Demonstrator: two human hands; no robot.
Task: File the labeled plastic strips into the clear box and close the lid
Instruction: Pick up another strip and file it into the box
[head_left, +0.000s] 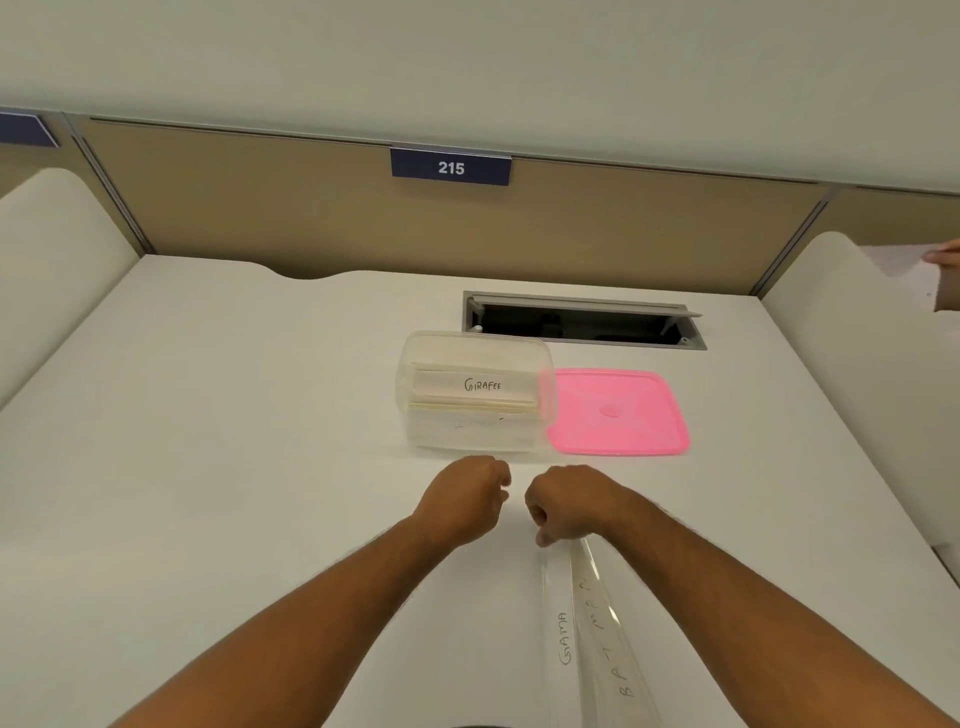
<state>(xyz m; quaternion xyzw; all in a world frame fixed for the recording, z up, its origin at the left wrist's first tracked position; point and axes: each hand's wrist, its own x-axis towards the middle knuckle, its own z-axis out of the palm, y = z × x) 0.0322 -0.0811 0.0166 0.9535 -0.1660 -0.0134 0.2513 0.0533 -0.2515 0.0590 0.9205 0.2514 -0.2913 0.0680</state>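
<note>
White tabletop fills the booth below a tan partition with a "215" sign. At centre the clear box stands open with filed strips inside, one marked "GIRAFEE", and the pink lid lies just right of it. Nearer, the left hand is curled and holds nothing visible, while the right hand grips 2 clear strips labelled "GAMA" and "BATMAN".

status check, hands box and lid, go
Left hand curled, nothing seen in it; right hand pinching strips. Box open, some strips filed. Pink lid flat beside box, right. Nothing in the way.
</note>
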